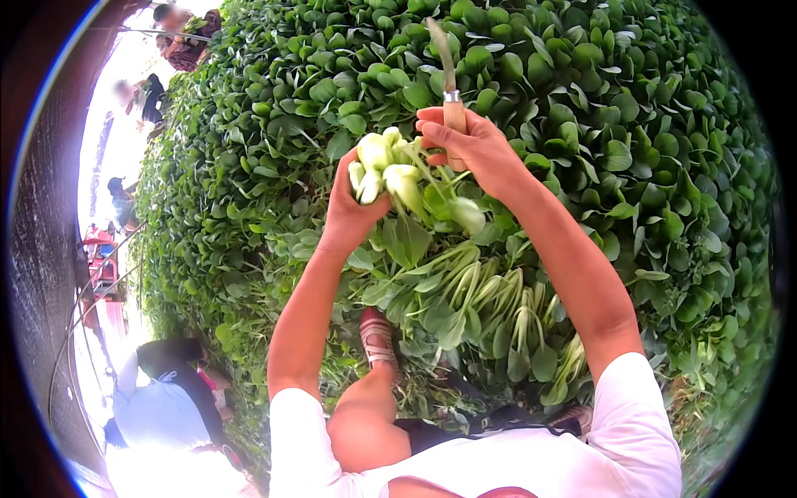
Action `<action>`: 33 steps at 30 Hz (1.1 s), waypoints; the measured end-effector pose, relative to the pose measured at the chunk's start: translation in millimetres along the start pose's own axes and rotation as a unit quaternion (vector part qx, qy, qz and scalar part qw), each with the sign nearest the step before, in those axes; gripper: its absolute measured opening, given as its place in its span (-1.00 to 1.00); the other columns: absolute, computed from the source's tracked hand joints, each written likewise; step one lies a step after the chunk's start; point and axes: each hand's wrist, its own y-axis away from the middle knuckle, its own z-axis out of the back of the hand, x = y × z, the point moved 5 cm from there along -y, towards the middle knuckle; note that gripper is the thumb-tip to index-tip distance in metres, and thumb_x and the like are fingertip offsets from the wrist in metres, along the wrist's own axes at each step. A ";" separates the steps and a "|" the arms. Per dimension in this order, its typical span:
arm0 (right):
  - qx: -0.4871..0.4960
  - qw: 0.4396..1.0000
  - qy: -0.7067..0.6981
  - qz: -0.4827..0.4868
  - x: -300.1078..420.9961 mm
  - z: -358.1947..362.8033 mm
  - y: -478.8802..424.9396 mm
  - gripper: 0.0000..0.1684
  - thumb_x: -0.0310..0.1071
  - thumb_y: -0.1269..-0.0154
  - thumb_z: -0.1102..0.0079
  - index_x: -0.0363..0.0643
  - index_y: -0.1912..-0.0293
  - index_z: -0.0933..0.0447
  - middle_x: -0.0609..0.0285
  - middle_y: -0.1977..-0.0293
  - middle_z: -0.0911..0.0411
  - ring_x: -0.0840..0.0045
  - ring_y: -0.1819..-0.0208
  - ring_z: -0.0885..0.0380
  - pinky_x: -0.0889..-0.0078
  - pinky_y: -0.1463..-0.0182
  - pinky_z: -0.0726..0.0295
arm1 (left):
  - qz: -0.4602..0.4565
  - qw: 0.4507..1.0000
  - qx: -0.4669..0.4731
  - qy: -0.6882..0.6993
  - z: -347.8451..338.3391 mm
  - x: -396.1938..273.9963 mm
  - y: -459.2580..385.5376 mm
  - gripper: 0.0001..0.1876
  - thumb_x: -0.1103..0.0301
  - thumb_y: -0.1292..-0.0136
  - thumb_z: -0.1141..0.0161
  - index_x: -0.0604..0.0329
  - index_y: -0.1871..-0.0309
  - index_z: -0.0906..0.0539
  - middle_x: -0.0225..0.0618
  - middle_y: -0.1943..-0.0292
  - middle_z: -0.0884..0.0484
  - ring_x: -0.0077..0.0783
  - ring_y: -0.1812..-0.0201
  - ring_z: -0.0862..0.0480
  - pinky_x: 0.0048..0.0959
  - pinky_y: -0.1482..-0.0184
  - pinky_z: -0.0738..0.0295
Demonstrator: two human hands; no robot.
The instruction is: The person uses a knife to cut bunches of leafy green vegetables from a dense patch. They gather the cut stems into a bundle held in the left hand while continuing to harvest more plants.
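My left hand (358, 208) grips a bunch of pale green bok choy heads (398, 171), their thick white-green bases facing away from me and leaves hanging down to the right. In my right hand (464, 140) is a knife with a wooden handle (455, 115), a metal collar and a narrow curved blade (443, 53) pointing away from me. The fingers of that hand are close to the bunch's stems; whether they touch them I cannot tell. Below my hands lies a row of cut bok choy (479, 286), stems and leaves overlapping.
Dense leafy bok choy (560, 81) stands ahead and to both sides. My sandalled foot (377, 339) is beside the cut row. At left, a person bends over (165, 404), and several others are farther off. Red equipment (99, 255) and thin cables (93, 305) border the bed.
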 end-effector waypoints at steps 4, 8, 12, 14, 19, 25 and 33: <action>0.095 0.994 0.034 -0.052 7.1 21.7 43.7 -0.45 -0.14 -0.29 -0.26 -0.17 -0.18 -0.43 0.34 0.11 -0.55 0.74 0.15 -0.51 0.65 0.17 -0.51 | 0.107 0.986 0.048 0.114 -31.3 -17.8 28.3 -0.36 0.56 -0.03 -0.23 0.16 -0.26 -0.33 -0.36 -0.02 -0.55 -0.48 -0.03 -0.56 -0.46 -0.12 -0.42; 0.119 0.991 0.044 -0.034 26.8 34.7 86.5 -0.53 -0.20 -0.29 -0.27 -0.11 -0.14 -0.48 0.45 0.24 -0.53 0.79 0.25 -0.46 0.68 0.16 -0.46 | 0.139 0.982 0.049 0.114 -73.9 -45.7 53.5 -0.35 0.49 -0.05 -0.27 0.16 -0.27 -0.34 -0.36 -0.04 -0.56 -0.46 -0.04 -0.57 -0.44 -0.15 -0.41; 0.090 0.990 0.068 0.085 67.8 59.1 120.7 -0.61 -0.27 -0.24 -0.29 -0.12 -0.05 -0.54 0.41 0.26 -0.55 0.77 0.22 -0.46 0.66 0.12 -0.48 | 0.126 0.984 0.076 0.099 -115.5 -79.9 62.9 -0.34 0.51 -0.07 -0.25 0.15 -0.30 -0.31 -0.37 -0.06 -0.54 -0.48 -0.08 -0.54 -0.44 -0.17 -0.40; 0.077 0.986 0.105 0.106 85.3 70.1 141.7 -0.75 -0.28 -0.25 -0.27 -0.13 0.09 -0.57 0.41 0.32 -0.53 0.74 0.30 -0.43 0.62 0.19 -0.45 | 0.140 0.983 0.066 0.100 -129.5 -83.2 71.1 -0.33 0.52 -0.06 -0.25 0.16 -0.30 -0.30 -0.36 -0.07 -0.53 -0.48 -0.08 -0.54 -0.44 -0.17 -0.40; 0.045 0.977 0.172 0.115 80.8 109.4 191.6 -0.84 -0.28 -0.27 -0.22 -0.15 0.27 -0.52 0.44 0.44 -0.47 0.72 0.41 -0.39 0.58 0.29 -0.40 | 0.197 0.964 0.067 0.167 -149.3 -89.3 123.1 -0.38 0.46 -0.08 -0.23 0.25 -0.27 -0.31 -0.16 -0.04 -0.58 -0.29 -0.01 -0.64 -0.28 -0.13 -0.53; -0.010 0.995 0.065 -0.075 45.6 208.2 299.9 -0.82 -0.29 -0.29 -0.21 -0.15 0.19 -0.49 0.45 0.49 -0.38 0.79 0.51 -0.35 0.68 0.44 -0.32 | 0.293 0.946 -0.031 -0.134 -112.8 -32.9 189.9 -0.33 0.45 0.01 -0.26 0.19 -0.26 -0.32 -0.21 0.01 -0.57 -0.35 0.03 -0.62 -0.36 -0.04 -0.54; -0.189 0.952 0.075 -0.228 -46.6 261.9 438.6 -0.78 -0.27 -0.24 -0.29 -0.18 0.23 -0.50 0.43 0.52 -0.41 0.78 0.56 -0.38 0.66 0.51 -0.35 | 0.296 0.861 0.113 -0.398 -233.4 161.4 255.2 0.32 -0.22 0.21 -0.43 0.11 -0.51 0.18 0.13 -0.48 0.12 0.15 -0.44 -0.07 -0.11 -0.37 -0.12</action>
